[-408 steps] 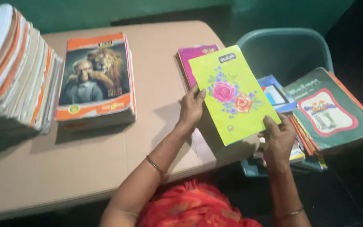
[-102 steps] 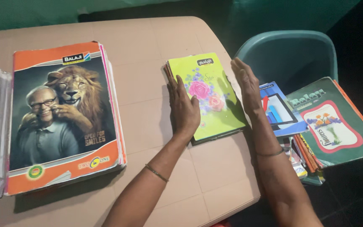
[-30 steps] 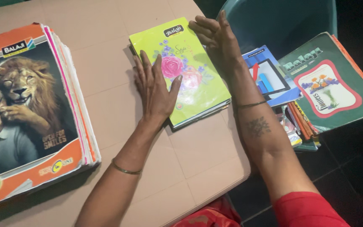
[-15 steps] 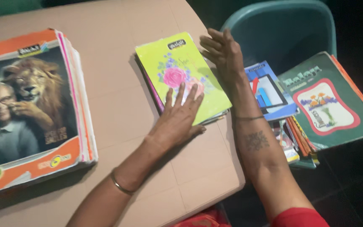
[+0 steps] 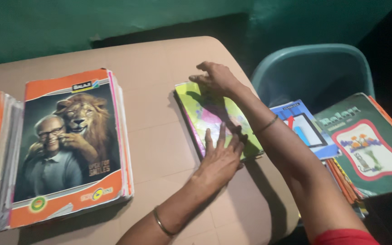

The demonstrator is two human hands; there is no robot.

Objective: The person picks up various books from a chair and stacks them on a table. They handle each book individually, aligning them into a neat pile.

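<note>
On the table [image 5: 159, 136], right of the lion-cover stack [image 5: 69, 145]: green notebook [image 5: 250, 144] lying atop a small pile. Left hand [image 5: 221, 156] pressing flat on its near edge, fingers spread; right hand [image 5: 216, 78] resting open-fingered at its far edge, gripping nothing. Beyond its right side, books heaping on a chair [image 5: 314, 63].
</note>
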